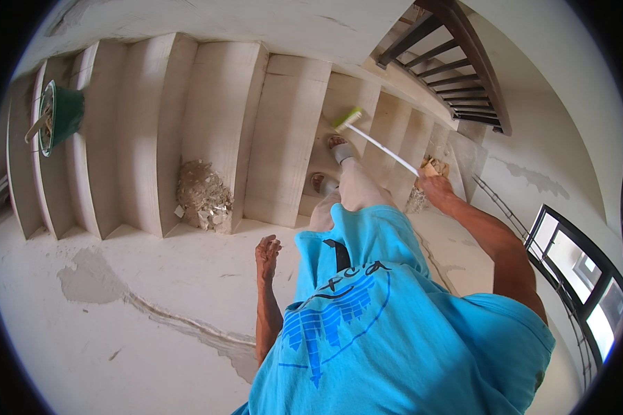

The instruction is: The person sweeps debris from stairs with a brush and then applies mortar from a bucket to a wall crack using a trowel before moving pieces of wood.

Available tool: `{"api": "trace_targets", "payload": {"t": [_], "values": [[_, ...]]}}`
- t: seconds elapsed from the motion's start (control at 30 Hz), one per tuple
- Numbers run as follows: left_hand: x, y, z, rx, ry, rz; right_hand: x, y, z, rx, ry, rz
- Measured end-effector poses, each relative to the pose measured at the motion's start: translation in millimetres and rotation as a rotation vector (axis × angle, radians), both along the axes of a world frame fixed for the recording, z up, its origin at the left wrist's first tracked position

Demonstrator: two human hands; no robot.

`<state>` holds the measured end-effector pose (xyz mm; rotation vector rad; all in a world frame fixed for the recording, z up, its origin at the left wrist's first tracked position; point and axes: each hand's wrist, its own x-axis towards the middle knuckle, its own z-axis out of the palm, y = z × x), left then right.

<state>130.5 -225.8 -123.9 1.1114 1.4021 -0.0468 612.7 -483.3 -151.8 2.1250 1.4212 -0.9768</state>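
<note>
Two bare grips come into my head view, both belonging to the person in the turquoise shirt [394, 311]. The right grip [434, 185], toward three o'clock, is closed round the end of the white handle [387, 151]. That handle slants up to the brush [349, 119] at one o'clock, its yellow-green head over a step of the pale stairs [284, 131]; I can't tell whether the bristles press on it. The left grip [268, 256], between seven and eight o'clock, hangs half open beside the shirt, fingers loosely curled.

Just below the brush I see the person's sandalled feet [338, 148], near one o'clock. At nine o'clock a heap of broken rubble [202, 194] lies on a step, close to the wall [180, 277]. Further out, at ten, a green bucket [72, 114] sits on another step, with contents I can't make out. A crumpled brown piece [434, 166] shows right behind the right grip. I have the dark railing [457, 79] between one and two o'clock, and a black-framed window [590, 309] toward four.
</note>
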Motion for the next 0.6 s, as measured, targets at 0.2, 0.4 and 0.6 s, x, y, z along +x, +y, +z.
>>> {"api": "trace_targets", "payload": {"t": [0.2,0.4,0.6], "values": [[-22.4,-8.8,-0.4,0.04,0.008,0.083,22.2,-67.6,45.3,-0.245,-0.038,0.111],[-46.7,-35.3,-25.1,0.079,0.019,0.075,32.6,-128.2,83.9,-0.292,0.039,-0.095],[-33.2,-53.4,-38.4,0.044,-0.013,0.058,12.8,-54.2,129.7,-0.139,-0.042,-0.178]]}}
